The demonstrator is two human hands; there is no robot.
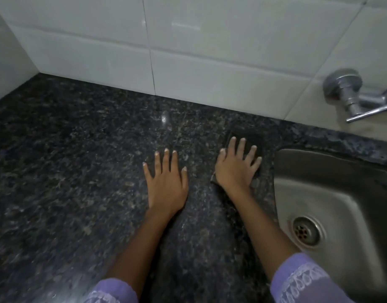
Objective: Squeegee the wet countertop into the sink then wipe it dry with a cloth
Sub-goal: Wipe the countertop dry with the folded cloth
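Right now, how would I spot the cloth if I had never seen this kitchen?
Find the steel sink at the right of the dark granite countertop. Just left of its rim, the right hand lies flat with fingers spread on a dark flat cloth. It nearly blends with the stone, but it is plain and square-edged, not speckled, and the left hand beside it rests on bare stone.

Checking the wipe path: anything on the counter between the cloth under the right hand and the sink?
Nothing visible. The right hand lies flat on the dark cloth, just left of the sink; only bare countertop separates them. The left hand rests on the far side, away from the sink.
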